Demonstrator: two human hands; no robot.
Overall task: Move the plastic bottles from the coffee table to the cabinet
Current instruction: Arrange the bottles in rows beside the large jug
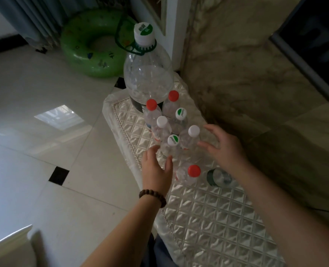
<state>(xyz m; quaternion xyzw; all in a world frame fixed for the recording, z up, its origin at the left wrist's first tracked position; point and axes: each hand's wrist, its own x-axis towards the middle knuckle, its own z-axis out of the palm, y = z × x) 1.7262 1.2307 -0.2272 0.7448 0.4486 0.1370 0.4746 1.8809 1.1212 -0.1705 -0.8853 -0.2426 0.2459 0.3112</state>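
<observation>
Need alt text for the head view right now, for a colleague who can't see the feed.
Two open hands, left hand and right hand, reach around a cluster of small capped plastic bottles standing on a quilted silver cloth. A large empty jug stands behind them, and a green swim ring lies on the tiled floor beyond.

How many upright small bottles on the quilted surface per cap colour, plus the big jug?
Small clear plastic bottles with red caps: 3
Small clear plastic bottles with plain white caps: 2
Small clear plastic bottles with green-and-white caps: 2
Large clear plastic jug with green handle: 1
Total: 8
</observation>
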